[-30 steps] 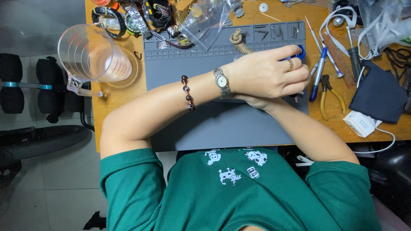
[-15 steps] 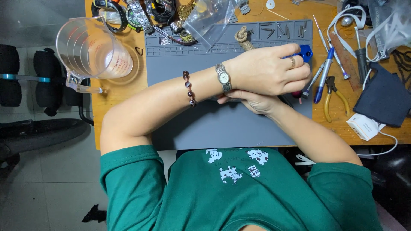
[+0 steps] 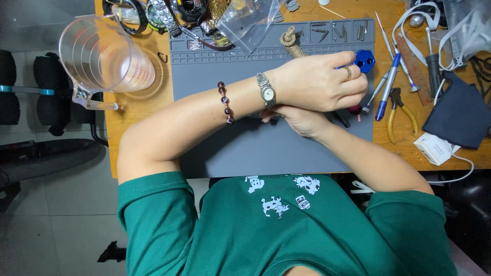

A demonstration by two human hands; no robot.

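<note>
My left hand reaches across from the left, with a wristwatch and a bead bracelet on that arm. Its fingers are curled, and the fingertips pinch a small blue hexagonal piece over the grey work mat. My right hand lies under the left wrist and is mostly hidden. A dark red knob and a black stick poke out beside it. Whether the right hand holds them cannot be seen.
A clear measuring jug stands at the left on the wooden table. Right of the mat lie a blue pen, yellow-handled pliers, a dark cloth and a white charger. Watches and a plastic bag crowd the top edge.
My hands stay crossed. The left hand and the blue piece have shifted slightly toward the mat's top right corner.
</note>
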